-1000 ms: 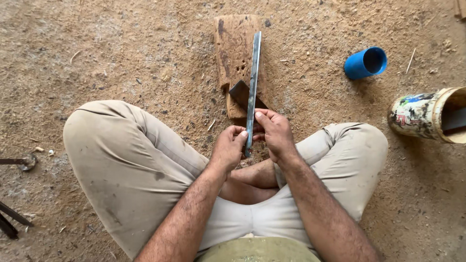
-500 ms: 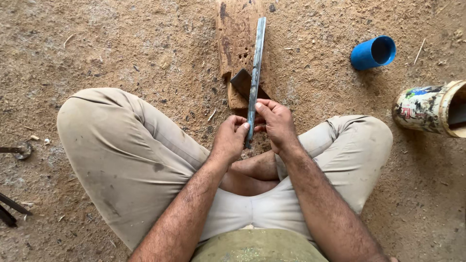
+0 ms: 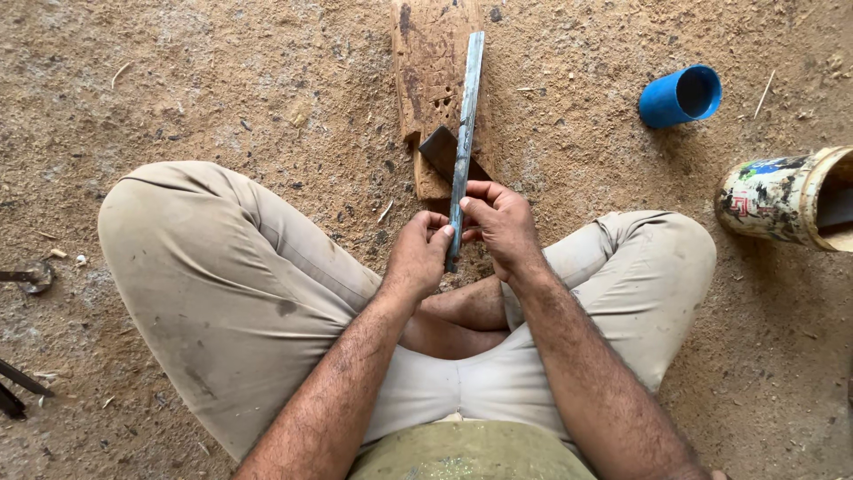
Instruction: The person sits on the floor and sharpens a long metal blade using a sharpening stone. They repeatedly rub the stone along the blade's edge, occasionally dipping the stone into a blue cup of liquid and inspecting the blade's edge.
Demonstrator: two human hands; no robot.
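The long metal strip (image 3: 464,142) runs away from the person, its long axis almost straight ahead with a slight lean to the right at the far tip. Its near end is pinched between both hands just above the crossed legs; the rest of its length lies over the worn wooden board (image 3: 431,84) on the sandy floor (image 3: 222,98). The left hand (image 3: 416,260) is clamped on the strip's near end from the left side, fingers curled and thumb pressed against the edge. The right hand (image 3: 499,224) grips it from the right and sits a little farther along the strip (so slightly nearer the board). The strip looks flat, narrow and grey-blue, dull with scuffs, seen nearly edge-on. A dark wedge-shaped block (image 3: 444,151) lies beside the strip on the board's near end. Right of the board lie a blue tube (image 3: 680,96) and a paint-stained can (image 3: 782,200)
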